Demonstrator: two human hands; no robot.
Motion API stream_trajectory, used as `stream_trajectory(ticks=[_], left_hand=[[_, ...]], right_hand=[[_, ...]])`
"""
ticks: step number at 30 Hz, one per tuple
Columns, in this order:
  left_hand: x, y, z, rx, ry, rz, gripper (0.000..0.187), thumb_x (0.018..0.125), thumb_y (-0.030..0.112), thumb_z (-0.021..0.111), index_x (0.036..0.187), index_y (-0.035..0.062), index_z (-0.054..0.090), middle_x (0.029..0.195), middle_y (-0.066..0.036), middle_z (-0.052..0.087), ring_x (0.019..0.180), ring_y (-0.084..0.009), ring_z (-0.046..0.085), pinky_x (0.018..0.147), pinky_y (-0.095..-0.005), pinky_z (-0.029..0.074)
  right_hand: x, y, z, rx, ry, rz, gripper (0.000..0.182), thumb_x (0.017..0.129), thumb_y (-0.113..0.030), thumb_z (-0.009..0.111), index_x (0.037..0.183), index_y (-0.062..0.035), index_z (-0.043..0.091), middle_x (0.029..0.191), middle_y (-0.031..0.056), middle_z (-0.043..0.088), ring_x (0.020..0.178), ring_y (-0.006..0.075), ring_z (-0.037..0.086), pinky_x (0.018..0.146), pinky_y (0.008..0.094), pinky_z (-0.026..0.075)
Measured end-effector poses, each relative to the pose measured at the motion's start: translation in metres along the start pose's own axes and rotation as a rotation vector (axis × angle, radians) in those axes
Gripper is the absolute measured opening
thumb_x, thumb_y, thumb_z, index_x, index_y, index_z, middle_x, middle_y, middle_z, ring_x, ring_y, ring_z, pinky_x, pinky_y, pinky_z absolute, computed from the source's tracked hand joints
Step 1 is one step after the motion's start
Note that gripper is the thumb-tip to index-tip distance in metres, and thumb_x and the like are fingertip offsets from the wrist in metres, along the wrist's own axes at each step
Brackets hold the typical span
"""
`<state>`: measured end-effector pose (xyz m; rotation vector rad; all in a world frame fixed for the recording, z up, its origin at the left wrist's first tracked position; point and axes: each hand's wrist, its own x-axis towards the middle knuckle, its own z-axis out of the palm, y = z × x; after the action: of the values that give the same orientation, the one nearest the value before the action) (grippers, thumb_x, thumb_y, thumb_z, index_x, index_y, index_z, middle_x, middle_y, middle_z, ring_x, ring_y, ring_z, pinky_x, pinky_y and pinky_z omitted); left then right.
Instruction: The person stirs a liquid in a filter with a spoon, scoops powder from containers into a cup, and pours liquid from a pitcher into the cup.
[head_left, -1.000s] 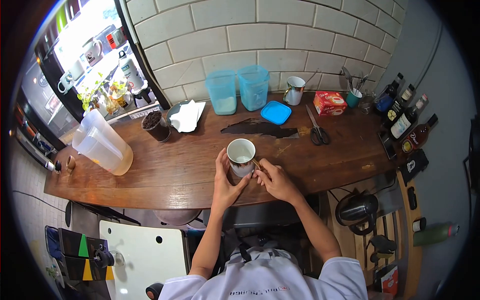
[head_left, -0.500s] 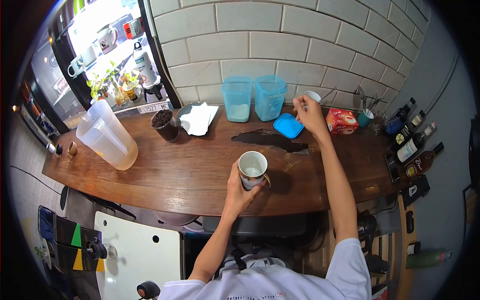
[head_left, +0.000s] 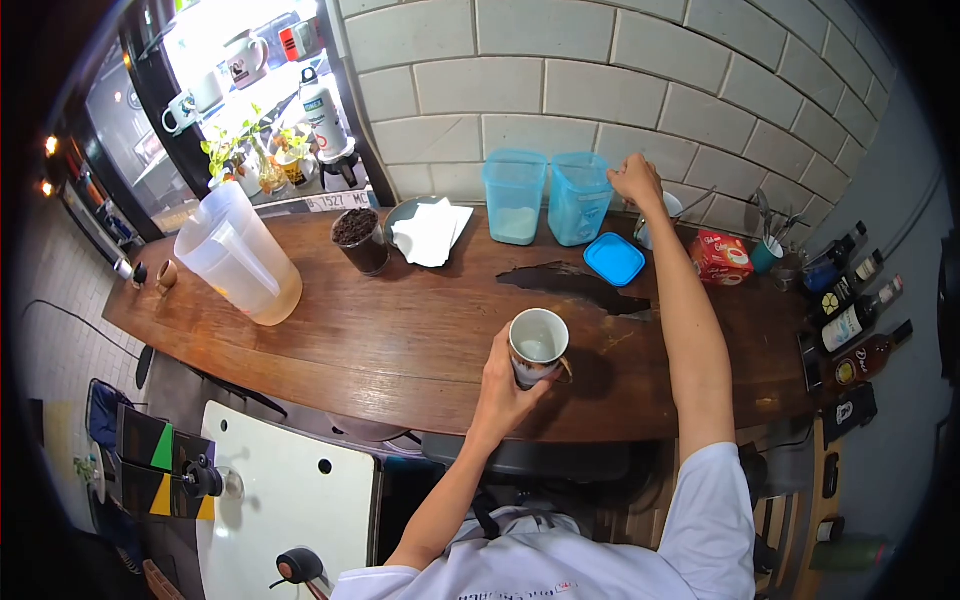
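Note:
My left hand [head_left: 503,388] is wrapped round a white mug [head_left: 540,338] with a dark patterned lower part, held upright at the counter's front side; clear liquid seems to be inside. My right hand [head_left: 637,184] reaches to the back, fingers pinched beside the upper right rim of the right blue translucent container [head_left: 578,208]. Whatever is in that pinch I cannot make out. Left of it stands a second blue container [head_left: 515,192], partly filled with white stuff. A blue lid [head_left: 614,259] lies in front. Behind my right wrist, a white cup [head_left: 672,206] is partly hidden.
On the wooden counter [head_left: 420,340] stand a large plastic pitcher [head_left: 240,255], a glass of dark grounds [head_left: 362,245] and a plate with white napkins [head_left: 428,232]. Rightward are a red box [head_left: 720,257], a cup of spoons [head_left: 767,254] and several bottles [head_left: 850,328].
My right hand has moved from over the white cup, up and back to the right blue container's rim. The view has shifted slightly; my left hand still holds the mug.

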<state>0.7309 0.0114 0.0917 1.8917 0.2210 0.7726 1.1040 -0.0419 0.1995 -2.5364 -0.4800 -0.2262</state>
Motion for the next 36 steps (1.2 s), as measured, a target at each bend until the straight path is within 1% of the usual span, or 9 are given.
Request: stream_trajectory(ticks=[1,2,4,5,7,8,13,26,36], left_hand=[[0.0,0.0,0.0,-0.005,0.0,0.001,0.073,0.07,0.01,0.085,0.132,0.0004,0.047,0.12,-0.019,0.062,0.114,-0.0331,0.062,0.097,-0.0408,0.048],[0.0,-0.001,0.0,-0.003,-0.001,-0.004,0.073,0.07,0.01,0.085,0.132,0.0004,0.047,0.12,-0.019,0.062,0.114,-0.0331,0.062,0.097,-0.0408,0.048],[0.0,0.0,0.0,0.013,0.007,0.007,0.073,0.07,0.009,0.084,0.132,0.0003,0.046,0.12,-0.019,0.061,0.114,-0.0332,0.061,0.097,-0.0408,0.048],[0.0,0.0,0.0,0.013,0.004,0.004,0.073,0.07,0.009,0.084,0.132,0.0003,0.046,0.12,-0.019,0.061,0.114,-0.0332,0.061,0.097,-0.0408,0.048],[0.0,0.001,-0.002,0.018,-0.041,-0.003,0.077,0.073,0.009,0.083,0.138,-0.0011,0.042,0.126,-0.021,0.058,0.118,-0.0361,0.059,0.1,-0.043,0.047],[0.0,0.002,-0.002,0.018,-0.046,-0.005,0.077,0.073,0.009,0.083,0.138,-0.0011,0.042,0.126,-0.021,0.058,0.118,-0.0361,0.059,0.1,-0.043,0.047],[0.0,0.004,-0.002,0.015,-0.044,-0.022,0.077,0.073,0.009,0.083,0.137,-0.0005,0.042,0.125,-0.021,0.058,0.118,-0.0358,0.059,0.099,-0.0426,0.047],[0.001,0.002,-0.002,0.017,-0.04,0.011,0.076,0.074,0.009,0.083,0.137,-0.0012,0.042,0.125,-0.021,0.058,0.118,-0.0361,0.059,0.099,-0.0427,0.048],[0.0,-0.004,-0.001,0.011,-0.058,-0.014,0.082,0.075,0.012,0.083,0.142,-0.0002,0.037,0.132,-0.022,0.052,0.122,-0.0392,0.056,0.099,-0.0452,0.048]], right_hand=[[-0.006,-0.007,-0.007,-0.028,-0.075,0.029,0.035,0.086,-0.031,0.072,0.108,-0.0039,0.067,0.11,0.0232,0.069,0.104,0.0424,0.067,0.088,0.0479,0.054],[-0.009,-0.006,-0.004,-0.027,-0.08,0.031,0.035,0.086,-0.031,0.072,0.108,-0.0039,0.067,0.11,0.0232,0.069,0.104,0.0424,0.067,0.088,0.0479,0.054],[-0.015,-0.003,0.001,-0.153,0.246,-0.2,0.028,0.083,-0.027,0.075,0.093,-0.0033,0.066,0.084,0.0182,0.072,0.085,0.0359,0.072,0.076,0.0445,0.057],[-0.015,-0.006,-0.003,-0.153,0.243,-0.198,0.028,0.083,-0.027,0.075,0.093,-0.0033,0.066,0.084,0.0182,0.072,0.085,0.0359,0.072,0.076,0.0445,0.057],[-0.016,-0.015,-0.014,-0.155,0.055,-0.193,0.029,0.085,-0.025,0.072,0.108,-0.0069,0.068,0.111,0.0206,0.069,0.106,0.0392,0.067,0.088,0.0479,0.054],[-0.016,-0.017,-0.013,-0.156,0.053,-0.188,0.029,0.085,-0.025,0.072,0.108,-0.0069,0.068,0.111,0.0206,0.069,0.106,0.0392,0.067,0.088,0.0479,0.054],[-0.026,-0.037,-0.021,-0.069,-0.05,-0.259,0.025,0.086,-0.023,0.074,0.102,-0.0053,0.069,0.105,0.0193,0.071,0.101,0.0394,0.068,0.085,0.0472,0.054],[-0.021,-0.039,-0.004,0.038,-0.042,-0.3,0.021,0.081,-0.018,0.078,0.093,-0.0029,0.07,0.095,0.0208,0.072,0.098,0.0376,0.069,0.084,0.0468,0.055],[-0.034,-0.034,-0.053,0.271,0.319,-0.455,0.019,0.082,-0.018,0.07,0.087,0.0,0.075,0.077,0.0223,0.071,0.075,0.0361,0.072,0.07,0.0389,0.055]])
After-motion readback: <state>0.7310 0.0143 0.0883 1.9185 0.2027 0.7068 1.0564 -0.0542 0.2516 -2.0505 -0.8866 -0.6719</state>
